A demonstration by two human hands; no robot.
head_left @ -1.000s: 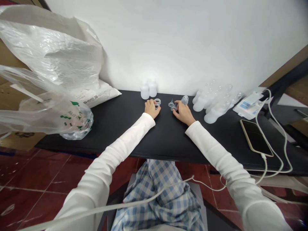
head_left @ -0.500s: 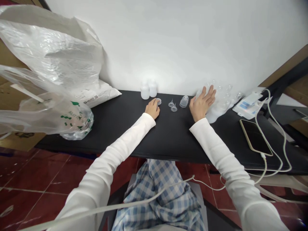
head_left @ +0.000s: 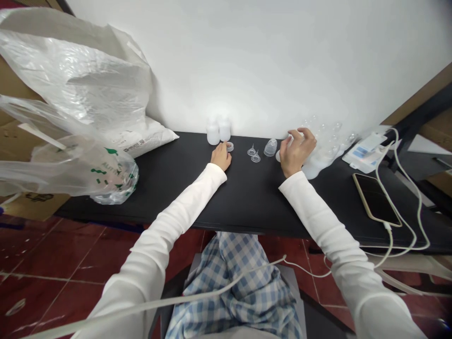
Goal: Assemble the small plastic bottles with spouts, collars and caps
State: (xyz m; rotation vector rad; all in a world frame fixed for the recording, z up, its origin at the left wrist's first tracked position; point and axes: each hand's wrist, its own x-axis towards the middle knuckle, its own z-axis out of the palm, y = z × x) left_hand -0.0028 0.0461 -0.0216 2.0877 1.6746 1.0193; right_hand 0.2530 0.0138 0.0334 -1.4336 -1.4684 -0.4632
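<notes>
My left hand (head_left: pixel 221 157) rests on the table with bent fingers closed at the edge of a translucent plastic ring (head_left: pixel 230 147). Just behind it, two whitish bottles (head_left: pixel 213 133) stand against the wall. To the right of the ring lie two clear silicone nipples (head_left: pixel 255 158) and an upright translucent dome cap (head_left: pixel 270 147). My right hand (head_left: pixel 296 151) has its fingers curled over a whitish plastic piece (head_left: pixel 278 156), mostly hidden beneath the palm. Beside that hand sits a group of clear and whitish plastic pieces (head_left: pixel 319 157), partly covered by it.
Large plastic bags (head_left: pixel 81 75) and a green-printed clear bag (head_left: pixel 115 176) crowd the left end. On the right are a phone (head_left: pixel 376 200) with a white cable (head_left: pixel 418 202) and a blue-and-white packet (head_left: pixel 365 153). Another cable (head_left: pixel 197 297) crosses above my lap.
My right hand's fingers, spread out before, have curled inward, and a whitish piece now shows at its left side. My left hand has shifted slightly left, along with the ring.
</notes>
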